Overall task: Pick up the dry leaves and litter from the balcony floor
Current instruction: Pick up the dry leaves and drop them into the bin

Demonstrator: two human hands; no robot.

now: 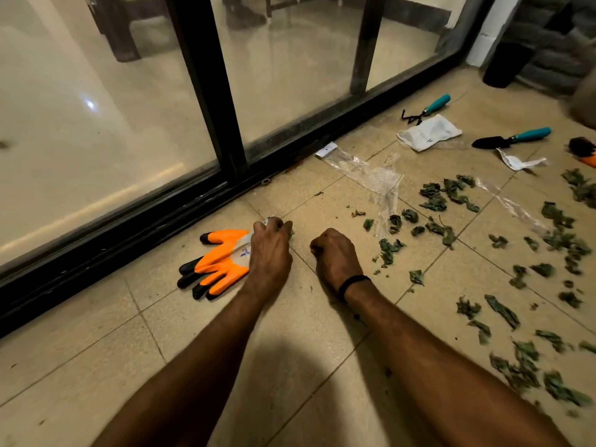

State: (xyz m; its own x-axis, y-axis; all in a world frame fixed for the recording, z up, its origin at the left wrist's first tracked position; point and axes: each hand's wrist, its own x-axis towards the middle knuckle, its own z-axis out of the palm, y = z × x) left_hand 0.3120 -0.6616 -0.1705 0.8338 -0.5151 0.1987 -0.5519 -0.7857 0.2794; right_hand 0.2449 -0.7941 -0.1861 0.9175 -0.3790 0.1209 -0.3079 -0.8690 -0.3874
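Left hand curls at the cuff of the orange gloves, grip unclear; right hand is fisted. Dry leaves, plastic wrap, trowel and hand rake lie rightward.

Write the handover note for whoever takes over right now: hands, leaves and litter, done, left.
Left hand: fingers curled at the cuff of the orange gloves; what it grips is unclear.
Right hand: fisted low over the tiles, contents hidden.
Dry leaves lie scattered to the right; clear plastic wrapper, white bag and paper scrap beyond.
Done: only crumbs near the hands.
Left: nearly all leaves and litter.
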